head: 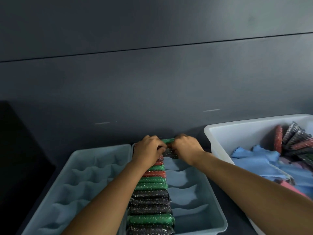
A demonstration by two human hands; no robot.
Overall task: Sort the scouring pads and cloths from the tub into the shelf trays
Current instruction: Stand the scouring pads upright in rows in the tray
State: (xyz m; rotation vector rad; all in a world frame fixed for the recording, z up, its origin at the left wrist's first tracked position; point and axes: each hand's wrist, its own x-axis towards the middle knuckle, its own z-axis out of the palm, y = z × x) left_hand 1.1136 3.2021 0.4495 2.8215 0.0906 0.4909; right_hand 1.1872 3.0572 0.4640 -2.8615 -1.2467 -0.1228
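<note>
A row of glittery scouring pads (150, 195), green, red and dark, stands on edge down the left column of the right blue tray (215, 206). At the far end of that row, my left hand (149, 150) and my right hand (186, 148) both pinch a green pad (168, 141) and a dark pad (170, 153) beside it. The white tub (237, 131) at the right holds blue cloths (257, 160) and more red and dark pads (294, 141).
A second blue tray (81, 177) with wavy dividers sits to the left, holding nothing. The right column of the right tray shows bare slots. A dark wall rises just behind the trays. A black object fills the far left.
</note>
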